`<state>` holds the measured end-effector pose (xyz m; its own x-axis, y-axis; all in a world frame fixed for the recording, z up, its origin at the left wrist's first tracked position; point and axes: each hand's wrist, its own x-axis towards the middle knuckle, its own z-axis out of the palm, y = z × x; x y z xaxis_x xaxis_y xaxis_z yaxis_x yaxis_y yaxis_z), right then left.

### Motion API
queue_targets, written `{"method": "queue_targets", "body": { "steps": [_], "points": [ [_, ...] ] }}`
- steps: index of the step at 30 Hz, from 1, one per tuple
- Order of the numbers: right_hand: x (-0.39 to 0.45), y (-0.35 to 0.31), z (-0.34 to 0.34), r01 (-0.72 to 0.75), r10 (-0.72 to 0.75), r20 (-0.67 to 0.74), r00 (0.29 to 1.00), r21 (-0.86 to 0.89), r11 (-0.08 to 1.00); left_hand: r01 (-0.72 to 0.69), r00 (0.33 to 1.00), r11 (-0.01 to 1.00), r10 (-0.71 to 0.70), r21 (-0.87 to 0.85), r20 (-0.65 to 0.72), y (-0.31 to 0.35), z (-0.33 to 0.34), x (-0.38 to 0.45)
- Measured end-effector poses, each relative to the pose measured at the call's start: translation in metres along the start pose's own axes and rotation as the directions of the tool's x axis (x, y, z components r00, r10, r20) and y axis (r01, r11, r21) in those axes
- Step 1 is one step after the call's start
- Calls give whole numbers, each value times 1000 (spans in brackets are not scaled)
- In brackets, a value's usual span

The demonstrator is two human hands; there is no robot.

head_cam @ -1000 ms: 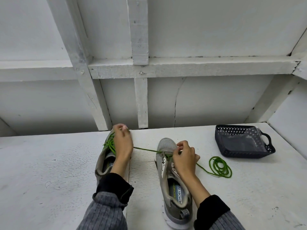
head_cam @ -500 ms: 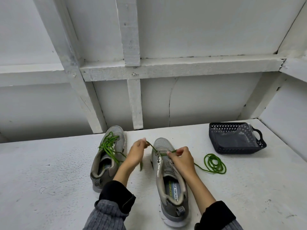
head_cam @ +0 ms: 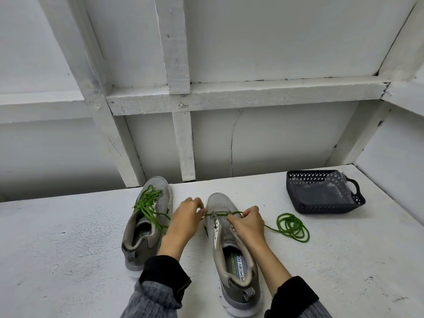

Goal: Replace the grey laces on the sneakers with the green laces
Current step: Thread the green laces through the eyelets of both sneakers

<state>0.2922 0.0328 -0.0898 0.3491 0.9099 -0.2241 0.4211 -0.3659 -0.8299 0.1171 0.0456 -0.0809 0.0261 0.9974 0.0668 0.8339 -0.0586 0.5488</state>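
Observation:
Two grey sneakers stand side by side on the white table, toes pointing away from me. The left sneaker (head_cam: pixel 146 223) carries a loose green lace (head_cam: pixel 148 204) over its tongue. A second green lace (head_cam: pixel 226 213) crosses the front eyelets of the right sneaker (head_cam: pixel 231 249). My left hand (head_cam: pixel 184 222) pinches that lace at the shoe's left side. My right hand (head_cam: pixel 246 226) pinches it at the right side, and the rest trails off into a coil (head_cam: pixel 291 227) on the table.
A dark perforated basket (head_cam: pixel 321 208) with a clear plastic bag inside sits at the back right of the white table (head_cam: pixel 68 249). A white wall with wooden framing rises right behind the shoes.
My left hand left the far sneaker's toe and came over to the near sneaker's front eyelets. The lace end went with it. My right hand stayed in place.

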Motion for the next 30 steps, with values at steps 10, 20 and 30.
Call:
{"method": "queue_targets", "body": {
  "steps": [10, 20, 30],
  "points": [
    [1, 5, 3, -16, 23, 63, 998, -111, 994, 104, 989, 941, -65, -321, 131, 3, 0, -4],
    [3, 6, 6, -28, 33, 46, 998, -109, 994, -98, 850, 119, -507, -988, -145, 23, -50, 13],
    [3, 5, 5, -24, 27, 34, 999, -83, 996, -32, 995, 960, 5, 280, 98, 8, -15, -1]
  ]
}}
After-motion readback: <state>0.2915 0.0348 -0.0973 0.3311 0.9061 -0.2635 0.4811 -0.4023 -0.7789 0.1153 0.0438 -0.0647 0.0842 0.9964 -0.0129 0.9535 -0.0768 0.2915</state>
